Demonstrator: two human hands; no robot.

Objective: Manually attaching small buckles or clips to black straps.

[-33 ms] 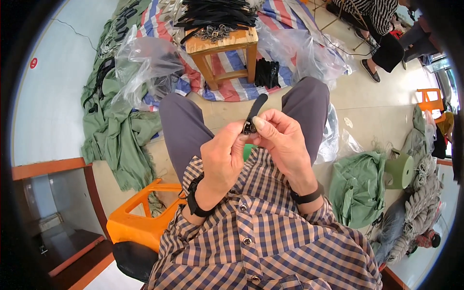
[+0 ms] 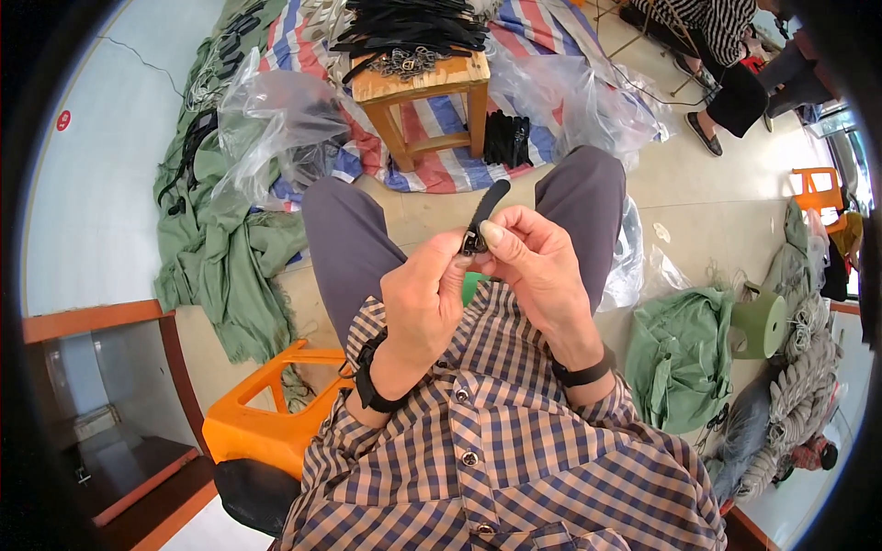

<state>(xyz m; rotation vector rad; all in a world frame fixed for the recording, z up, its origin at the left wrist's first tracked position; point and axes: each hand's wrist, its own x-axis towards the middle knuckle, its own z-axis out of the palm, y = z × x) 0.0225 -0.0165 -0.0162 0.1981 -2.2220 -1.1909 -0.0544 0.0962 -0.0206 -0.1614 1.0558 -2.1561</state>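
Note:
Above my lap, a short black strap (image 2: 490, 200) points up and away from me, its rounded end free. At its lower end a small metal buckle (image 2: 473, 242) sits between my fingertips. My left hand (image 2: 421, 292) pinches the strap from the left, thumb and fingers closed. My right hand (image 2: 537, 268) closes on the buckle end from the right, thumb on top. The fingers hide part of the buckle. Beyond my knees, a wooden stool (image 2: 464, 70) carries a heap of black straps (image 2: 413, 29) and a pile of loose metal buckles (image 2: 407, 61).
A bundle of black straps (image 2: 508, 140) stands on the striped sheet (image 2: 446, 173) beside the stool. Left lie clear plastic (image 2: 276, 115) and green cloth (image 2: 230, 248); an orange stool (image 2: 248, 413) is close by. Right are a green sack (image 2: 682, 358) and a green stool (image 2: 761, 323). Another person (image 2: 726, 92) sits far right.

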